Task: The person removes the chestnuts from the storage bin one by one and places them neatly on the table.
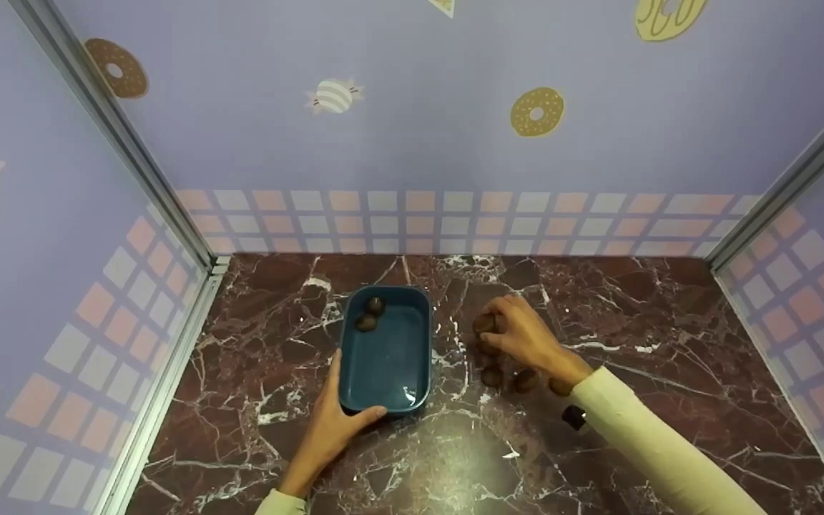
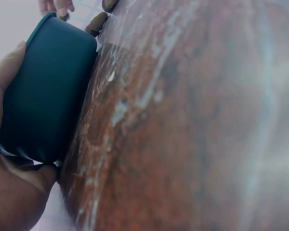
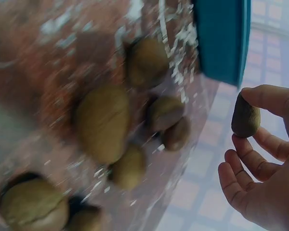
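My left hand (image 1: 332, 418) grips the near left corner of a dark teal rectangular dish (image 1: 389, 361), thumb along the near side and fingers along the left side. Two brown rounded stones (image 1: 375, 306) lie at the dish's far left. To the right of the dish, my right hand (image 1: 528, 337) pinches a smooth brown stone (image 3: 245, 118) between thumb and fingers. In the right wrist view, this stone appears clear of the others. Several more stones (image 1: 526, 380) lie on the tabletop below and beside that hand; one is partly hidden under it.
A small dark object (image 1: 574, 416) sits beside the right sleeve. The red-brown marbled tabletop (image 1: 276, 357) is bounded by a patterned lilac back wall (image 1: 426, 157) and side panels with metal corner posts (image 1: 147, 157).
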`<action>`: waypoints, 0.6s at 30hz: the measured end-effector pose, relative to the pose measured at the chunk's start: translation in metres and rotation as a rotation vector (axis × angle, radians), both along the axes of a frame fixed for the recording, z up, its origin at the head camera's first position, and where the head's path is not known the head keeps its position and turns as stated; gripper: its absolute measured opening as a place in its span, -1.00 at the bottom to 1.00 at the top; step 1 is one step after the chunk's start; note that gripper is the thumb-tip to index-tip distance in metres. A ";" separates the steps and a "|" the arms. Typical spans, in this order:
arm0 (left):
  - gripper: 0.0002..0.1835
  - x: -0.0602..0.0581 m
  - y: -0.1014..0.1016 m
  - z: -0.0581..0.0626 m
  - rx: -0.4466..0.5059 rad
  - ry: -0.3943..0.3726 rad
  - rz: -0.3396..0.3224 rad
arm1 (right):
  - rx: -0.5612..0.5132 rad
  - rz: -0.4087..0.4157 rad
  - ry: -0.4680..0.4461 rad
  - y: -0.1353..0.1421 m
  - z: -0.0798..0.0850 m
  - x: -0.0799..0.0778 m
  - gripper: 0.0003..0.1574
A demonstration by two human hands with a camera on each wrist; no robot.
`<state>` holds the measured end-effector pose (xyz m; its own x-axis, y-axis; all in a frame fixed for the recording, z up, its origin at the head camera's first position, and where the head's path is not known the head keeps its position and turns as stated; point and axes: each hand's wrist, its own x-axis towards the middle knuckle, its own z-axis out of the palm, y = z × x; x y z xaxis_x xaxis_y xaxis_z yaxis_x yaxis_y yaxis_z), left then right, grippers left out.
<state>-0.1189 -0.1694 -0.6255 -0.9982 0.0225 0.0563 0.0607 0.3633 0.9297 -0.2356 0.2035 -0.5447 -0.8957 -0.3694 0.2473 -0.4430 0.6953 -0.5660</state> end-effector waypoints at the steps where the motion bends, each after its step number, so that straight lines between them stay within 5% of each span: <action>1: 0.43 0.000 0.000 0.000 0.002 0.001 0.001 | -0.007 -0.006 -0.004 0.004 -0.002 -0.001 -0.55; 18: 0.42 0.000 0.000 0.001 0.002 -0.006 -0.004 | -0.060 -0.117 -0.036 0.045 -0.032 -0.011 -0.59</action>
